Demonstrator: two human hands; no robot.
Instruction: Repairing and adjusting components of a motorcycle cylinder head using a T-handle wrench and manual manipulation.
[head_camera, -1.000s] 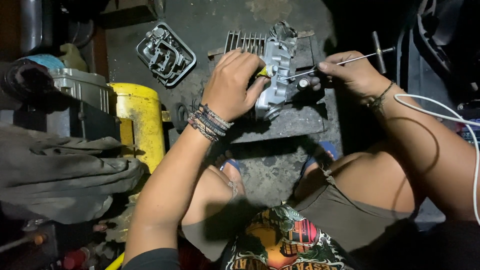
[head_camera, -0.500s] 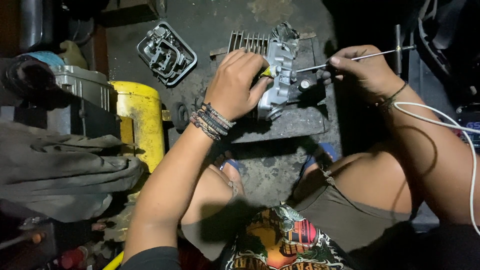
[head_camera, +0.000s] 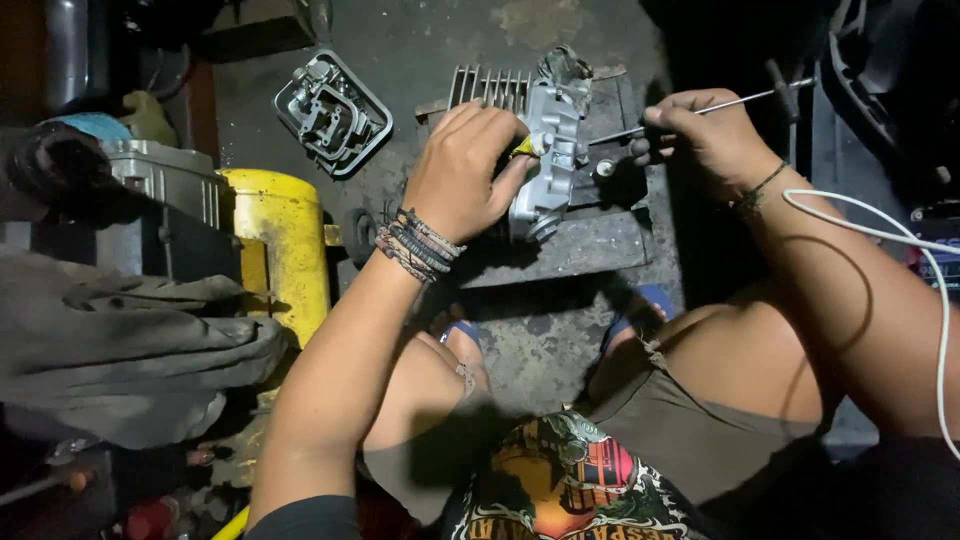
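Two hands work on one part here: a finned grey metal engine casting (head_camera: 545, 150) that stands on a flat dark slab (head_camera: 590, 245) on the stained floor, just beyond the person's knees. The left hand (head_camera: 465, 170) lies curled over the casting's left side, fingers wrapped round it, and a short yellow-handled tool (head_camera: 527, 146) shows pinched at its thumb. The right hand (head_camera: 700, 130) is closed round a thin T-handled metal rod (head_camera: 700, 108), whose tip points left into the casting's right face.

To do this step well, I judge that the left hand should keep the casting pressed firmly to the slab so it cannot rock, while the right hand holds the rod straight along the line of the hole it enters. Turning should come from the fingers, lightly, since a slim rod bends or slips out if it is levered sideways.

Against the frame one second ago, the right hand sits farther right and higher, and more of the rod is seen between hand and casting, so the rod looks drawn back a little. The left hand keeps the same hold on the casting. The ribbed metal cover (head_camera: 333, 112) at far left and the yellow can (head_camera: 280, 240) lie as before.
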